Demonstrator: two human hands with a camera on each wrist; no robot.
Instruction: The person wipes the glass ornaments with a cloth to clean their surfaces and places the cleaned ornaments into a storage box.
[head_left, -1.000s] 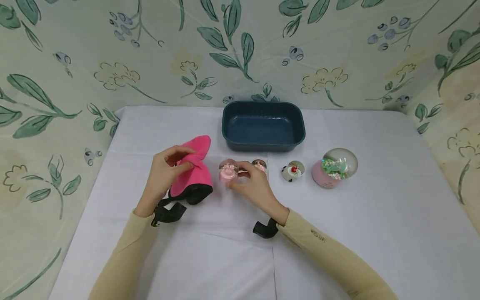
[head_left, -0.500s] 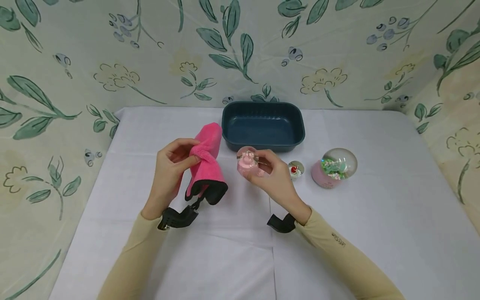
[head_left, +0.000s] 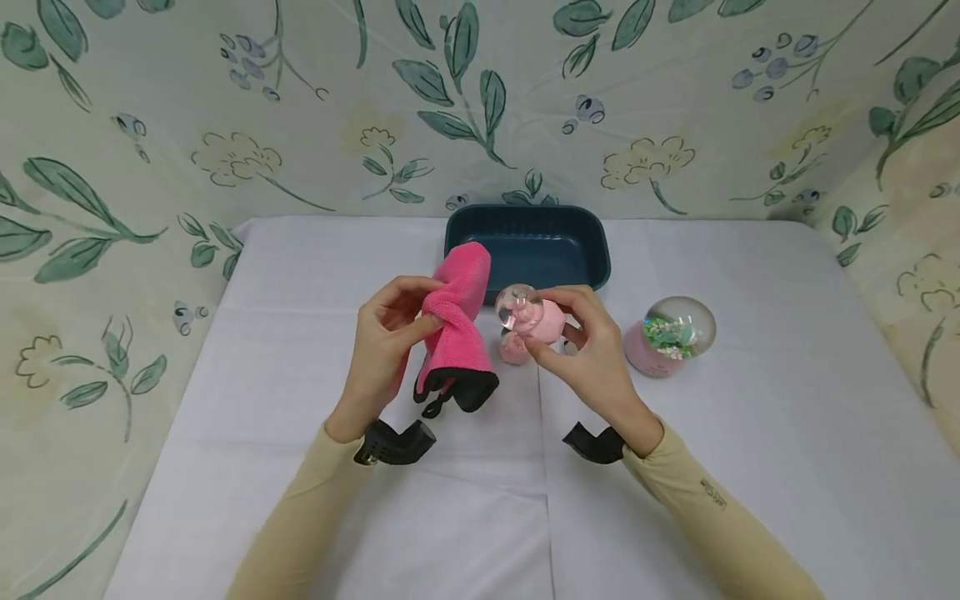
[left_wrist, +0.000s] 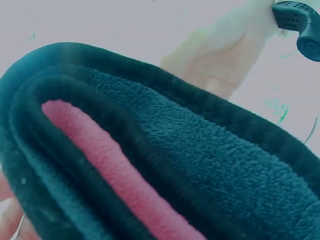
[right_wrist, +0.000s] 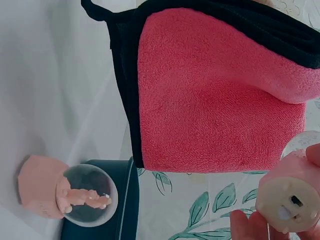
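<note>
My left hand (head_left: 378, 350) pinches a folded pink towel (head_left: 461, 325) with black edging and a dark hanging loop. In the left wrist view its dark inner side fills much of the picture. My right hand (head_left: 596, 354) grips a small pink snow globe (head_left: 551, 322) between thumb and fingers, tipped so its clear dome points left toward the towel. The right wrist view shows this globe's pale underside (right_wrist: 285, 205) with a small switch. Just below it in the head view, a second pink snow globe (head_left: 513, 348) stands on the table, partly covered.
A dark blue rectangular bin (head_left: 555, 250) stands at the back, partly overlapped by the towel. Right of my right hand is a larger snow globe (head_left: 667, 337) with a pink base and green figure. A small globe (head_left: 570, 347) is mostly hidden behind my right hand.
My left hand has raised the towel and carried it right. My right hand has lifted the pink snow globe off the table, moved it right and tipped it, with the dome toward the towel.
</note>
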